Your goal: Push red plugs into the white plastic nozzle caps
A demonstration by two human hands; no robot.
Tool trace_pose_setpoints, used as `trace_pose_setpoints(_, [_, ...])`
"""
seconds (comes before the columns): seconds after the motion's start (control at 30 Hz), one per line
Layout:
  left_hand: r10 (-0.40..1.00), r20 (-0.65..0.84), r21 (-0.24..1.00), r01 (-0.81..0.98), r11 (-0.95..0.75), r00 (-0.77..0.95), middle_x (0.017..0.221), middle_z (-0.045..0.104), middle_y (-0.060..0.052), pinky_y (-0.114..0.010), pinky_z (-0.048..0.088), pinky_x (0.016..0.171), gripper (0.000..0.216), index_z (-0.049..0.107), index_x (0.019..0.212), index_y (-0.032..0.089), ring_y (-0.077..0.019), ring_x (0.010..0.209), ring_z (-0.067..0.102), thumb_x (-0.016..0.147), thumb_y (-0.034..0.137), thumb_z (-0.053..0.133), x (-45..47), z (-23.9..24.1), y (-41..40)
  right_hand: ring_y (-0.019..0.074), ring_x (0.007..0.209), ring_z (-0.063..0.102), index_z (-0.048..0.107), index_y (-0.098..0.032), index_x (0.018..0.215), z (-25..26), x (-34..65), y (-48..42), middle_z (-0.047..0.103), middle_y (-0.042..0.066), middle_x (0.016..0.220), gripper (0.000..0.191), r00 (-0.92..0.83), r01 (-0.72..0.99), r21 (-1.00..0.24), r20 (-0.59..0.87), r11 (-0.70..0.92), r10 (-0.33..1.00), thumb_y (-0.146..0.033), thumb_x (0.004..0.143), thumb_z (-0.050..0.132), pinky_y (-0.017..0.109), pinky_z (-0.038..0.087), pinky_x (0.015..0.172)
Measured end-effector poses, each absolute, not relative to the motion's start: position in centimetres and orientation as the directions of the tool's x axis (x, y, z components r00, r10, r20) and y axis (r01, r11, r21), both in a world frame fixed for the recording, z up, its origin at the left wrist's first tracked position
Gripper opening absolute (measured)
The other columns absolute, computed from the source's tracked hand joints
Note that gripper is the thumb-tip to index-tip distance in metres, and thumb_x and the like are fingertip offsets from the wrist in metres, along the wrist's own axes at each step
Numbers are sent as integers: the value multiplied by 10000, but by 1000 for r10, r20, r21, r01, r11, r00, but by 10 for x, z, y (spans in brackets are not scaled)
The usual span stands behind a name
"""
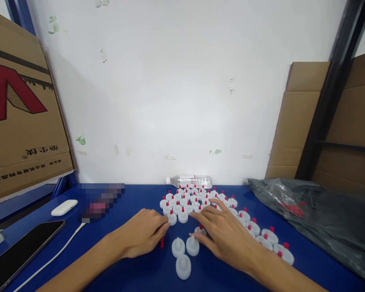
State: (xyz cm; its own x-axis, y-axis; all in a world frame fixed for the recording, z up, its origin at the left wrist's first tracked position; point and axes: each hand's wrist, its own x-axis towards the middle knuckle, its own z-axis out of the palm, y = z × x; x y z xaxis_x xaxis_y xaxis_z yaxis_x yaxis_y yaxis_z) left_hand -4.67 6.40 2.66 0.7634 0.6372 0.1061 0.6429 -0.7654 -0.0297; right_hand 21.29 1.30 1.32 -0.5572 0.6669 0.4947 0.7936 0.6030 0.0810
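Note:
Many white round caps with red tips [191, 199] stand packed together on the blue table [134, 194]. My left hand [144, 234] rests palm down, fingers curled, its fingertips touching a white cap [172, 218] at the group's near edge. A small red piece [162, 243] lies by its fingers. My right hand [225, 235] lies flat with fingers spread over caps at the group's near right, its thumb touching a plain white cap [192, 245]. Two more plain white caps [178, 247] [183, 266] sit just in front.
A clear water bottle [190, 181] lies against the white wall. A black plastic bag [319, 211] fills the right side. A phone [21, 251], white cable [57, 251] and white earbud case [64, 207] sit left. Cardboard boxes [21, 121] stand at both sides.

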Motion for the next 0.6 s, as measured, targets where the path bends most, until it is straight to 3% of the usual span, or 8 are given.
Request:
trace_pose_setpoints(0.2, [634, 103, -82, 642, -762, 766, 729, 674, -20, -329, 300, 579, 337, 560, 773, 215, -202, 652, 625, 1039, 276, 363, -49, 23, 67, 231, 907, 634, 674, -219, 863, 7, 214, 15, 701, 24, 804, 199, -545, 816, 107, 471, 568, 694, -389, 950, 618, 483, 323, 1054])
trace_pose_setpoints(0.6, [651, 99, -93, 658, -747, 753, 761, 679, -37, -334, 308, 584, 315, 542, 788, 214, -222, 687, 650, 1036, 259, 354, -55, 20, 74, 239, 945, 638, 704, -219, 979, 15, 220, 13, 719, 35, 837, 212, -529, 828, 98, 461, 552, 712, -378, 980, 565, 500, 308, 1075])
